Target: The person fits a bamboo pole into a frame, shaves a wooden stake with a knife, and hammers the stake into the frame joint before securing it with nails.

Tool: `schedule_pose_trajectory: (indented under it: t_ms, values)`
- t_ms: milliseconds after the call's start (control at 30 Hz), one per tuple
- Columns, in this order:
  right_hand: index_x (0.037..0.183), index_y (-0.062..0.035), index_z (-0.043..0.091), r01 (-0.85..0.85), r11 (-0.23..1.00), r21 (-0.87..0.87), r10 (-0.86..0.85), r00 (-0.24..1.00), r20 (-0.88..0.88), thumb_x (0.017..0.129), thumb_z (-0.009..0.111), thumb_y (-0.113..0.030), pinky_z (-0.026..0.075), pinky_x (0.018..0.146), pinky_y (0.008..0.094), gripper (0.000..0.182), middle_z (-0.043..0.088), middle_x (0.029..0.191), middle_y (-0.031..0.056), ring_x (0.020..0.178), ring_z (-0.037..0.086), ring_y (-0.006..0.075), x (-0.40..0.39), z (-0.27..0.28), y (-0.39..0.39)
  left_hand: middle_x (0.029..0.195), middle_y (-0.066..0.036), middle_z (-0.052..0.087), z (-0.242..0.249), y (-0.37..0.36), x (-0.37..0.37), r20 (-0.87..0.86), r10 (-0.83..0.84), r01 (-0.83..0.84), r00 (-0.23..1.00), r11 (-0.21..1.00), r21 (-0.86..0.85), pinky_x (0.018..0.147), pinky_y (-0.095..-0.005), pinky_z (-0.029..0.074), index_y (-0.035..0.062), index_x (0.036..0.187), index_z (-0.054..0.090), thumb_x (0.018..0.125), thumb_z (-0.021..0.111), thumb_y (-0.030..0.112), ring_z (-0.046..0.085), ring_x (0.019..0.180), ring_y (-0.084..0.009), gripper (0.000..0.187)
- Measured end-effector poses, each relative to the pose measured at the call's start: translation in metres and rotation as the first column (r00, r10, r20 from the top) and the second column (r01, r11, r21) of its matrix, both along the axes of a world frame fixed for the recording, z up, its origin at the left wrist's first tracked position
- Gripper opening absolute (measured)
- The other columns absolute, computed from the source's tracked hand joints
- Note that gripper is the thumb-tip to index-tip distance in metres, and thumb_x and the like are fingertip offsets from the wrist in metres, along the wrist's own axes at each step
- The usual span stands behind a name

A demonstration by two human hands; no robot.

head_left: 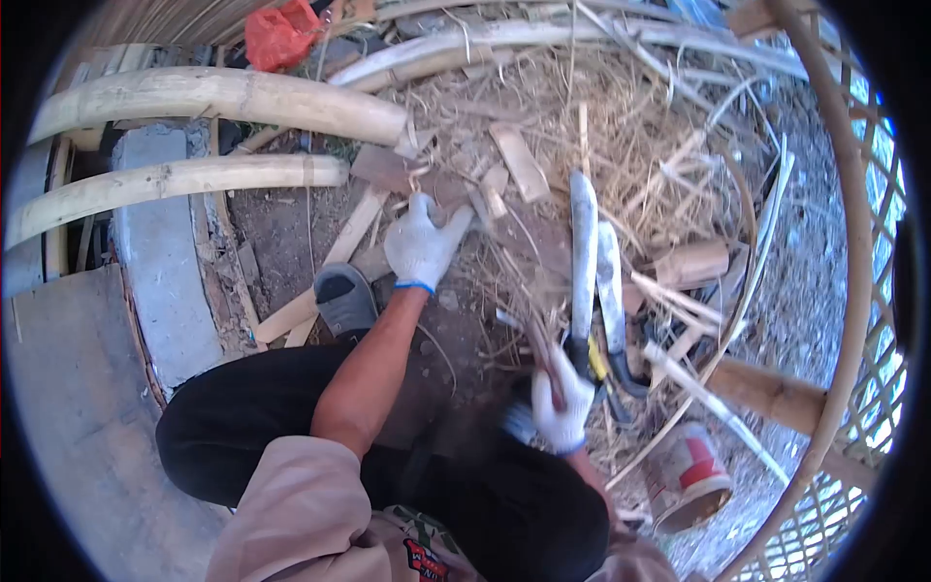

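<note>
My left hand [422, 244], in a white knit glove, is at the near edge of a brown wooden block [441, 186]. Its thumb and forefinger are apart and the other fingers are curled under, so what they grip is hidden. A small curled shaving [417, 180] shows at the forefinger. My right hand [563, 400], also gloved, is closed around a long, thin brown stick-like thing [536, 335], smeared by motion, which slants up toward the block. Just right of that hand lie two long knives [584, 257] with pale blades, one with a yellow-and-black handle.
Two thick bamboo poles [213, 97] come in from the left over a concrete slab [165, 252]. Shavings and bamboo offcuts [519, 160] litter the ground. A tipped bucket [687, 475] lies lower right, near a woven lattice [878, 291] with a curved rim. A red bag [281, 35] sits at the back.
</note>
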State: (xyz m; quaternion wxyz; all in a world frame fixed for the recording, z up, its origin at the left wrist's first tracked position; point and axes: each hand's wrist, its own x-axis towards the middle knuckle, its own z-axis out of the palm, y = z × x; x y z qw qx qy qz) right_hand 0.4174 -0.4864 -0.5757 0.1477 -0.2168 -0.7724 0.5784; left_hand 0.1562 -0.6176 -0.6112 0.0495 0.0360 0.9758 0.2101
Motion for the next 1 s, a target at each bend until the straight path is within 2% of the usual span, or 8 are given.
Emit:
schedule_pose_trajectory:
  t_ms: [167, 233, 267, 433, 600, 767, 800, 1000]
  values:
    - [0.139, -0.0031, 0.067, 0.046, 0.998, -0.041, -0.048, 0.998, -0.05, 0.094, 0.075, -0.009, 0.059, 0.07, 0.0323, 0.046, 0.077, 0.089, 0.0212, 0.076, 0.079, 0.0242, -0.099, -0.01, -0.01, 0.074, -0.016, 0.071, 0.003, -0.001, 0.001, -0.004, -0.003, 0.003, 1.0, 0.998, 0.061, 0.069, -0.0514, 0.055, 0.0088, 0.088, 0.059, 0.081, 0.08, 0.064, 0.072, 0.072, -0.04, 0.059]
    - [0.139, -0.0011, 0.066, -0.017, 0.998, 0.064, 0.017, 1.0, 0.013, 0.094, 0.073, -0.006, 0.06, 0.072, 0.0341, 0.046, 0.079, 0.098, 0.0214, 0.082, 0.081, 0.0267, -0.082, 0.0, -0.005, 0.075, -0.016, 0.072, 0.0, -0.001, 0.0, 0.012, -0.014, 0.013, 1.0, 1.0, 0.027, 0.069, -0.0513, 0.055, 0.0087, 0.088, 0.059, 0.082, 0.08, 0.064, 0.072, 0.072, -0.0401, 0.059]
    - [0.138, 0.0011, 0.066, -0.004, 0.991, -0.131, 0.021, 0.991, 0.128, 0.092, 0.072, -0.004, 0.062, 0.074, 0.0355, 0.047, 0.079, 0.103, 0.022, 0.086, 0.081, 0.0279, -0.06, 0.016, -0.003, 0.074, -0.015, 0.071, -0.002, 0.001, -0.005, 0.003, -0.023, 0.023, 1.0, 1.0, 0.02, 0.069, -0.0512, 0.055, 0.0087, 0.088, 0.059, 0.082, 0.079, 0.064, 0.072, 0.072, -0.04, 0.059]
    - [0.138, 0.0032, 0.066, 0.004, 0.995, 0.096, -0.005, 1.0, 0.003, 0.091, 0.069, -0.002, 0.061, 0.074, 0.0331, 0.048, 0.079, 0.096, 0.0196, 0.082, 0.08, 0.0234, 0.001, 0.005, -0.002, 0.071, -0.013, 0.069, -0.011, -0.002, 0.0, -0.068, -0.027, 0.025, 0.997, 0.999, -0.034, 0.068, -0.0511, 0.055, 0.0094, 0.089, 0.058, 0.083, 0.08, 0.063, 0.071, 0.069, -0.0391, 0.058]
    - [0.137, -0.004, 0.067, 0.086, 0.987, -0.133, -0.097, 0.992, -0.083, 0.097, 0.072, -0.014, 0.058, 0.065, 0.0356, 0.042, 0.075, 0.083, 0.0215, 0.071, 0.078, 0.0293, -0.124, -0.012, -0.015, 0.07, -0.01, 0.068, -0.001, -0.002, 0.004, -0.001, 0.001, -0.001, 1.0, 1.0, 0.02, 0.068, -0.051, 0.054, 0.0101, 0.089, 0.059, 0.082, 0.082, 0.061, 0.07, 0.068, -0.0373, 0.057]
    - [0.14, 0.0006, 0.066, -0.009, 0.99, 0.137, 0.011, 1.0, -0.013, 0.091, 0.065, 0.001, 0.061, 0.073, 0.0316, 0.049, 0.08, 0.102, 0.0227, 0.079, 0.08, 0.0224, 0.001, -0.012, -0.002, 0.077, -0.011, 0.069, -0.002, 0.001, -0.002, 0.055, 0.004, -0.003, 0.998, 1.0, -0.011, 0.072, -0.0507, 0.053, 0.0094, 0.095, 0.059, 0.083, 0.081, 0.058, 0.07, 0.073, -0.0372, 0.054]
    - [0.14, 0.0, 0.067, 0.007, 1.0, 0.022, -0.006, 1.0, -0.007, 0.09, 0.064, 0.002, 0.06, 0.072, 0.0306, 0.05, 0.08, 0.102, 0.0231, 0.078, 0.08, 0.0212, 0.014, -0.001, -0.002, 0.078, -0.012, 0.069, -0.004, -0.001, -0.001, 0.059, 0.007, -0.006, 0.998, 1.0, -0.024, 0.072, -0.0509, 0.053, 0.0094, 0.095, 0.059, 0.083, 0.08, 0.057, 0.07, 0.073, -0.0376, 0.054]
    - [0.139, -0.0046, 0.067, 0.054, 0.998, 0.011, -0.053, 0.995, -0.088, 0.096, 0.075, -0.011, 0.056, 0.063, 0.0329, 0.045, 0.074, 0.081, 0.0196, 0.065, 0.074, 0.0207, -0.116, -0.022, -0.011, 0.072, -0.014, 0.07, -0.004, 0.001, 0.002, -0.056, -0.003, 0.005, 0.998, 1.0, 0.03, 0.068, -0.0513, 0.054, 0.0096, 0.091, 0.061, 0.08, 0.082, 0.063, 0.072, 0.071, -0.0388, 0.058]
